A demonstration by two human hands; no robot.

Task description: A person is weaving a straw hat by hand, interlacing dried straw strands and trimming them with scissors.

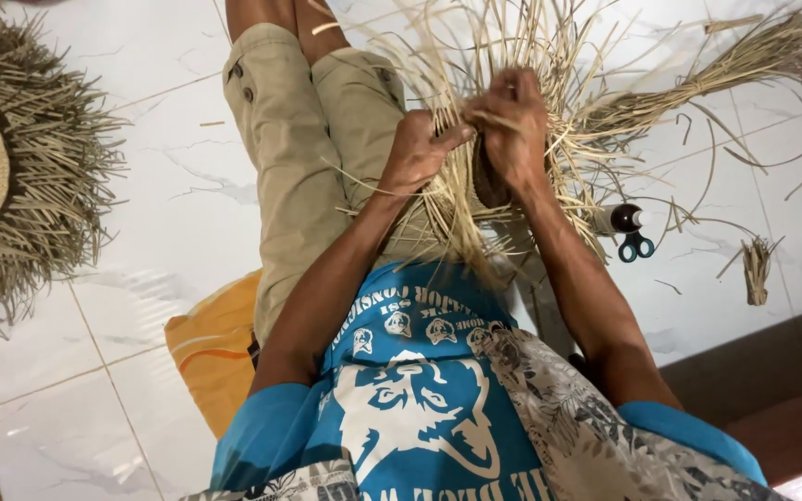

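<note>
1. Closest to you is your blue shirt (420, 408) with a white picture on it, and a flowery cloth (577, 436) lies over your right side

2. You sit on a yellow cushion (211, 348) on the white tile floor (160, 186)

3. Your legs in tan shorts (299, 158) stretch out ahead of you

4. Your two arms reach forward over your lap and meet at the weave (475, 186), a bunch of thin, pale straw strips

5. Your left hand (417, 148) is closed on some strips, pinching them with thumb and fingers

6. Your right hand (512, 125) is just beside it, almost touching, and it is closed tight around more strips

7. The weave sits on your lap and right leg, between both hands. Loose strips stick out of it up, down and to the sides

8. Just to the right of your right arm, on the floor, is a dark bottle (622, 219) with a white cap, and teal scissors (637, 246) lie right beside it

9. Further right lies a small straw bundle (756, 267), well apart from your hands

10. At the top right a long tied bunch (726, 70) of straw lies across the tiles

11. Far off to the left is a round woven hat (11, 167) with a wide, shaggy edge of loose straw ends

12. A dark wood edge (772, 371) runs along the lower right corner
</note>
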